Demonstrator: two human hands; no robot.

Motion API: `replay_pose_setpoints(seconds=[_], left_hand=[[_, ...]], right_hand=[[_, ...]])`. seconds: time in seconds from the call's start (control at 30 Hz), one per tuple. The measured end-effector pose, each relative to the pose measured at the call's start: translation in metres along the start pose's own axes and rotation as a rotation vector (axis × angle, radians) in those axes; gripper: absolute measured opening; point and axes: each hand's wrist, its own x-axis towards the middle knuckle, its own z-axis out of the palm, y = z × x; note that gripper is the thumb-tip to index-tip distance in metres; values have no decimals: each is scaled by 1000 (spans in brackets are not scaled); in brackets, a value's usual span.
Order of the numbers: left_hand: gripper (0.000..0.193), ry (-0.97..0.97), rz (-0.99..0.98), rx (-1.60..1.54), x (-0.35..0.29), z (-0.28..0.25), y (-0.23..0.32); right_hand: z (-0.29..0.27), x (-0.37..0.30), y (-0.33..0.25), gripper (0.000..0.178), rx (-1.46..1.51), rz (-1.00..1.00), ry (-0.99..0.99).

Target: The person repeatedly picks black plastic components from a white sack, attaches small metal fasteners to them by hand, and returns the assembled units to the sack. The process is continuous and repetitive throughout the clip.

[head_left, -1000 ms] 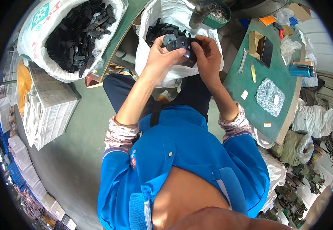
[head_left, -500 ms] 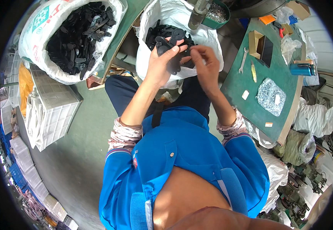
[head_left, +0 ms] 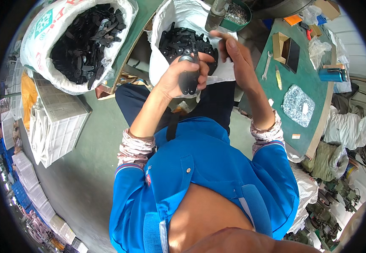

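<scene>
My left hand [head_left: 173, 79] is wrapped round several black flat parts [head_left: 189, 82] with rounded ends and small holes; a greyish disc shows near the thumb. It is above the near edge of a white sack [head_left: 160, 63], where many similar loose black parts [head_left: 183, 39] lie heaped. My right hand [head_left: 241, 59] is raised beside the sack's right side, apart from the left. Its fingers are spread, and nothing shows in them.
Left stands a bigger white sack [head_left: 35, 46] of black parts, above a white plastic crate [head_left: 63, 126]. A metal post [head_left: 215, 20] rises by a green tub [head_left: 250, 21] of small metal pieces. The green table [head_left: 259, 92] holds a wrench [head_left: 267, 66], cutter knife [head_left: 279, 78] and bubble-wrapped packet [head_left: 297, 105].
My right hand has moved right and slightly up, away from the left hand, and its fingers have spread. The left hand has turned, with the black parts still in its grip.
</scene>
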Motion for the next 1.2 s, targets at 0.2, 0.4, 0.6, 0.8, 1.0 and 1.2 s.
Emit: replay_pose_setpoints(seconds=[0.2, 0.4, 0.6, 0.8, 1.0, 1.2], left_hand=[[31, -111, -116, 43, 9, 6, 5], [28, 344, -4, 116, 13, -2, 0], [21, 380, 8, -118, 9, -14, -5], [10, 418, 128, -11, 12, -2, 1], [19, 449, 267, 91, 10, -2, 2], [29, 438, 335, 208, 23, -6, -11]], right_hand=[[-11, -4, 7, 29, 50, 203, -190], [-46, 33, -21, 24, -91, 84, 105], [-41, 101, -72, 29, 33, 84, 119], [-54, 130, -65, 22, -67, 240, 48], [-47, 81, -31, 34, -39, 285, -34], [-8, 3, 22, 36, -216, 273, -192]])
